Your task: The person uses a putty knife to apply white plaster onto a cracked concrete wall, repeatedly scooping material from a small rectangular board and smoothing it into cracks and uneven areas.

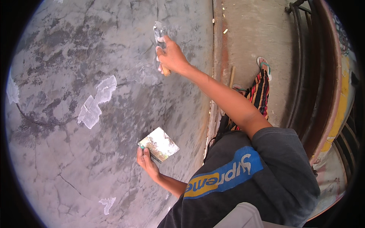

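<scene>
My right hand (169, 57) reaches up the grey cracked wall (125, 49), its fingers wrapped round a putty knife (166, 71) with a wooden handle. White paste smears the knife's blade and my fingertips, and the blade end sits at a thin crack. Lower down, my left hand (148, 161) grips one edge of a shiny, square flat plate (161, 144) that reflects light. A bit of green shows beside its fingers. How much paste lies on the plate is hard to tell through the glare.
White patches (90, 112) mark the wall at left, with a smaller patch (107, 205) low down. Along the wall's base runs a ledge (216, 57). A wooden stick (232, 76) lies near my sandalled foot (263, 64). Dark metal rails (298, 68) stand at right.
</scene>
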Available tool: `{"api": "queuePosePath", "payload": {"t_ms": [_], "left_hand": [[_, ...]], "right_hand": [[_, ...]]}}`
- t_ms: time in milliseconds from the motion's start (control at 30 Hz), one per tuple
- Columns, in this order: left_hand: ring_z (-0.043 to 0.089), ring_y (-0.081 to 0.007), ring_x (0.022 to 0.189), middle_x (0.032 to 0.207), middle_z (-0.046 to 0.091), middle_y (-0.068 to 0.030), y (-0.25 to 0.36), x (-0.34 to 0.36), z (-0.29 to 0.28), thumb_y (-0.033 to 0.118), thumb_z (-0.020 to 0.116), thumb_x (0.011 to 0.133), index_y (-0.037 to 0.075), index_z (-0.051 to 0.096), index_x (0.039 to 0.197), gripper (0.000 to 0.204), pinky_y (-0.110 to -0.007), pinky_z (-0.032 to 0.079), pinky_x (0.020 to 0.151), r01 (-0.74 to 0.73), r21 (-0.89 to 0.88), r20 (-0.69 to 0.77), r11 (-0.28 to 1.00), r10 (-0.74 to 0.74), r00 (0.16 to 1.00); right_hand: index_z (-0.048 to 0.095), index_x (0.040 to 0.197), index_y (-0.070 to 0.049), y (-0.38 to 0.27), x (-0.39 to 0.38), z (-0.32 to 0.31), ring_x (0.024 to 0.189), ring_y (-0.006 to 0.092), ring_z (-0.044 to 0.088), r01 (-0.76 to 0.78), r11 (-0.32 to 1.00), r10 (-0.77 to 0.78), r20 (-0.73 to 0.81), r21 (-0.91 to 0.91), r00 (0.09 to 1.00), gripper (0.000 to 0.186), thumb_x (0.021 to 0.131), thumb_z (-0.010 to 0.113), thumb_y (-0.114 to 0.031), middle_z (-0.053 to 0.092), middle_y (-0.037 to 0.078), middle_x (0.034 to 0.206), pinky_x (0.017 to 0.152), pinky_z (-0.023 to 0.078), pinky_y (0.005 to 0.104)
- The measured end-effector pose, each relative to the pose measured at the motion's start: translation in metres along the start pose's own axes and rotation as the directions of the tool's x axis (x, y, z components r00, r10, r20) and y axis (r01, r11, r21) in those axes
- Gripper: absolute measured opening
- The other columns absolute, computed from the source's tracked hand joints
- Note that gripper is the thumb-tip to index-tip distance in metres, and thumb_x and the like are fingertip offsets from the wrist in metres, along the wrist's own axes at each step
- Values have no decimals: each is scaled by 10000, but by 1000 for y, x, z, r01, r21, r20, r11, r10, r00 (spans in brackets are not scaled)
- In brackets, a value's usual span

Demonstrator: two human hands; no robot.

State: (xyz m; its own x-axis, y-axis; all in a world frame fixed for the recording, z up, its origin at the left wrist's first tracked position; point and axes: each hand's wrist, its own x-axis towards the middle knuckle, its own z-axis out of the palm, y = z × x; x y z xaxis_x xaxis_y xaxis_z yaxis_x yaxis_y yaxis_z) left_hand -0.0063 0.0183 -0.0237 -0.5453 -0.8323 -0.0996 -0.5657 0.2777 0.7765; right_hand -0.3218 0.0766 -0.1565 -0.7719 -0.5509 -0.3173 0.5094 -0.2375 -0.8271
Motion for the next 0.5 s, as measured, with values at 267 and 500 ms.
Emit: {"api": "queuePosePath", "payload": {"t_ms": [267, 500], "left_hand": [[382, -79, 725, 772, 472, 17, 3, 0, 1, 137, 541, 914, -26, 536, 876, 167, -230, 312, 640, -28, -8, 27, 1000, 28, 999], [397, -81, 737, 794, 497, 15, -3, 0, -5, 144, 546, 916, -36, 544, 918, 180, -227, 319, 652, -42, 5, 51, 999, 42, 998]], "right_hand": [[457, 1292, 21, -45, 22, -69, 477, 140, 537, -53, 994, 58, 48, -91, 997, 386, 932, 494, -114, 534, 61, 692, 408, 447, 290], [454, 1352, -25, -18, 1, -74, 468, 121, 509, 2, 945, 79, 235, -326, 969, 431, 940, 513, -140, 535, 46, 693, 423, 423, 278]]}}
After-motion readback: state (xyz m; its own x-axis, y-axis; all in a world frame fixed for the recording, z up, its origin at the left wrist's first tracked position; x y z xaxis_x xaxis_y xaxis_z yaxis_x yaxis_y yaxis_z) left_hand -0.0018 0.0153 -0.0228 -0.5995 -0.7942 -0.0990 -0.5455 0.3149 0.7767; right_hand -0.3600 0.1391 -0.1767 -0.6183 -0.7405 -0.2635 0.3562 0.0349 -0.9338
